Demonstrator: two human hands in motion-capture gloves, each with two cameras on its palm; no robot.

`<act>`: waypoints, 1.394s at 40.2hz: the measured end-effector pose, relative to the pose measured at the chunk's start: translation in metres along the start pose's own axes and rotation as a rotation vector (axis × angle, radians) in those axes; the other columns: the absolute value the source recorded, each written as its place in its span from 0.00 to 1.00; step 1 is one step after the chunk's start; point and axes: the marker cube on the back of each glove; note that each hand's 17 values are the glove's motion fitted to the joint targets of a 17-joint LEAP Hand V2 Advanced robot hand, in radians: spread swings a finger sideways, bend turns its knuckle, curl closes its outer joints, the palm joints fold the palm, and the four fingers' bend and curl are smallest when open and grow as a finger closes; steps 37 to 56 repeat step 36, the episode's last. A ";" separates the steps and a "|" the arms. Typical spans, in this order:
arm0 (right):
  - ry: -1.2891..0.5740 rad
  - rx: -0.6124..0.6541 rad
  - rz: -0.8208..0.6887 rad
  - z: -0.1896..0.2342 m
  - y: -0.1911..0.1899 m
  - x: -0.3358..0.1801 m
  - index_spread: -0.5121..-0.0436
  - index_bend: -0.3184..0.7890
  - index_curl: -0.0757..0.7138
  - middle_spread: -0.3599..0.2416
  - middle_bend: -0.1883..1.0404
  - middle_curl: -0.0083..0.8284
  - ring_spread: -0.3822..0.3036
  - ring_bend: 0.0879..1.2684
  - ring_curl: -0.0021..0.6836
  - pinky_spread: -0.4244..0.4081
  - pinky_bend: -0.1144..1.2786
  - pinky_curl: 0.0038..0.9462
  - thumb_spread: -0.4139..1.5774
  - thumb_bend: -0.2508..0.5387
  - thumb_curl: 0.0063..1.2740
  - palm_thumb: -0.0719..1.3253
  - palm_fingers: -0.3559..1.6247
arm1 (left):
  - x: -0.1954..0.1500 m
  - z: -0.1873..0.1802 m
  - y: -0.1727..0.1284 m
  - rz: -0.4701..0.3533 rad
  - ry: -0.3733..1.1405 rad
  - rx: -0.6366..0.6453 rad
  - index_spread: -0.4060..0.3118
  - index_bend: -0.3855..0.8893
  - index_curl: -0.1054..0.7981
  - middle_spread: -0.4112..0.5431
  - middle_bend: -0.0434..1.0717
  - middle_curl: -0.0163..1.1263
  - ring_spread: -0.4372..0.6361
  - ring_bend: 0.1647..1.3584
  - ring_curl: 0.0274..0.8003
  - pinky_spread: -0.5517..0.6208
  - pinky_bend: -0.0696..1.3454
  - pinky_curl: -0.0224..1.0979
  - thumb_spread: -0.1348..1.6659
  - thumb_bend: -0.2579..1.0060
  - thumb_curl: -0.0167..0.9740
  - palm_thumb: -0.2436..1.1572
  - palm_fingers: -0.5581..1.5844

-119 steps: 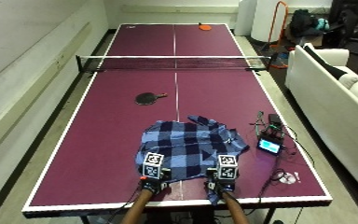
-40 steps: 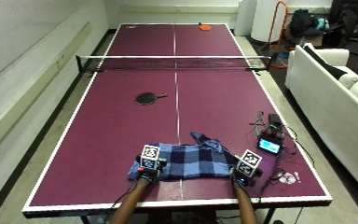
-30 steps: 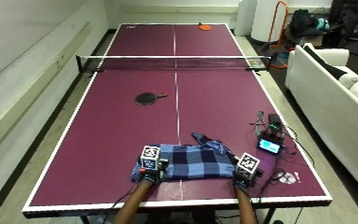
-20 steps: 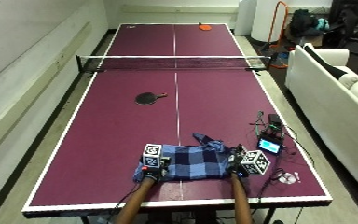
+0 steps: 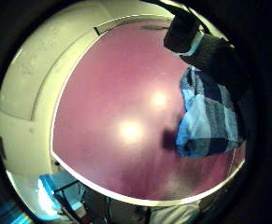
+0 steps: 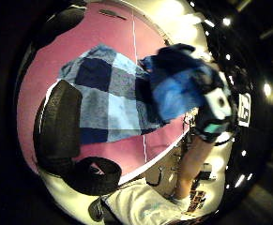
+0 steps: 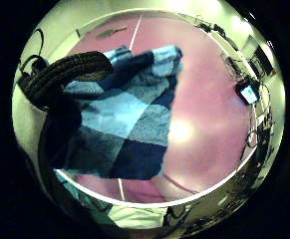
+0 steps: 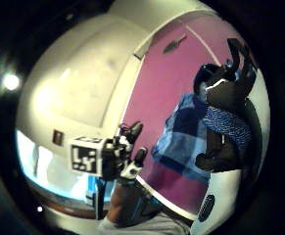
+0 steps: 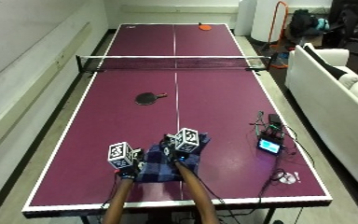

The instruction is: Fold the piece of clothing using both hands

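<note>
1. The blue checked shirt (image 9: 167, 163) lies folded on the purple counter (image 9: 216, 116) near its six o'clock edge.
2. The left hand (image 9: 129, 163) pins the shirt's nine o'clock edge; whether its grip is spread, I cannot tell.
3. The right hand (image 9: 174, 151) has its grip pinching a lifted shirt flap.

Glare spots on table (image 5: 131, 130)

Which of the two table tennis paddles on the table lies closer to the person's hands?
The black paddle, lying on the near side of the net. The orange paddle sits beyond the net at the table's far end.
</note>
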 end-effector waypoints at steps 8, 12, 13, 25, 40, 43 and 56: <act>-0.149 -0.287 -0.151 0.074 0.013 -0.046 0.42 0.39 0.47 0.20 0.46 0.57 0.19 0.55 0.68 0.18 0.36 0.40 0.63 0.29 0.40 0.82 0.78 | -0.013 -0.050 0.042 -0.059 0.044 -0.025 0.38 0.39 0.41 0.38 0.22 0.35 0.46 0.41 0.43 0.78 0.26 0.36 0.87 0.22 0.22 0.42 0.49; -0.252 -0.397 -0.166 0.072 0.027 -0.043 0.42 0.40 0.48 0.27 0.37 0.54 0.25 0.51 0.68 0.39 0.32 0.41 0.69 0.24 0.37 0.72 0.62 | -0.029 -0.040 0.034 -0.086 0.002 0.000 0.38 0.39 0.41 0.38 0.22 0.35 0.45 0.41 0.43 0.78 0.26 0.35 0.88 0.22 0.22 0.43 0.49; -0.242 -0.426 -0.145 0.066 0.032 -0.038 0.42 0.40 0.49 0.29 0.37 0.54 0.27 0.49 0.67 0.42 0.32 0.41 0.70 0.24 0.36 0.71 0.61 | -0.030 -0.037 0.032 -0.085 -0.004 0.001 0.38 0.39 0.41 0.39 0.22 0.35 0.45 0.41 0.43 0.78 0.26 0.35 0.88 0.22 0.22 0.43 0.49; 0.462 -0.153 -0.159 -0.006 0.022 0.058 0.42 0.43 0.50 0.35 0.34 0.52 0.38 0.32 0.57 0.62 0.29 0.37 0.79 0.29 0.33 0.65 0.59 | 0.005 -0.014 0.016 0.021 -0.078 0.000 0.37 0.40 0.41 0.40 0.21 0.35 0.45 0.40 0.42 0.78 0.25 0.35 0.88 0.21 0.22 0.44 0.50; 0.591 0.002 0.000 -0.031 0.003 0.158 0.38 0.44 0.54 0.38 0.30 0.49 0.47 0.16 0.48 0.75 0.25 0.35 0.84 0.30 0.30 0.61 0.50 | 0.060 -0.024 0.004 0.126 -0.160 0.097 0.36 0.40 0.42 0.40 0.20 0.35 0.45 0.39 0.42 0.78 0.24 0.35 0.88 0.20 0.23 0.45 0.50; 0.591 0.002 0.000 -0.031 0.003 0.158 0.38 0.44 0.54 0.38 0.30 0.49 0.47 0.16 0.48 0.75 0.25 0.35 0.84 0.30 0.30 0.61 0.50 | 0.060 -0.024 0.004 0.126 -0.160 0.097 0.36 0.40 0.42 0.40 0.20 0.35 0.45 0.39 0.42 0.78 0.24 0.35 0.88 0.20 0.23 0.45 0.50; 0.591 0.002 0.000 -0.031 0.003 0.158 0.38 0.44 0.54 0.38 0.30 0.49 0.47 0.16 0.48 0.75 0.25 0.35 0.84 0.30 0.30 0.61 0.50 | 0.060 -0.024 0.004 0.126 -0.160 0.097 0.36 0.40 0.42 0.40 0.20 0.35 0.45 0.39 0.42 0.78 0.24 0.35 0.88 0.20 0.23 0.45 0.50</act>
